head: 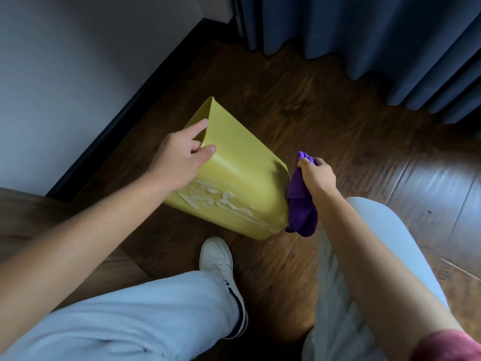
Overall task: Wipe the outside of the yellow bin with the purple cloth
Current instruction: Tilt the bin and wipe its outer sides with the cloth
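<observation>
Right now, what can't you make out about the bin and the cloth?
Head view only:
- Yellow bin inside: faces away, left hand covers the rim.
- Bin's underside and far wall: hidden by its own body.
- Purple cloth contact with the bin: behind the bin's edge.
- Right hand fingers: curled into the cloth.

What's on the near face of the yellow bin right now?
A whitish smeared residue streaks the near face of the yellow bin. The left hand and forearm hide part of that face; the purple cloth covers its right edge.
</observation>
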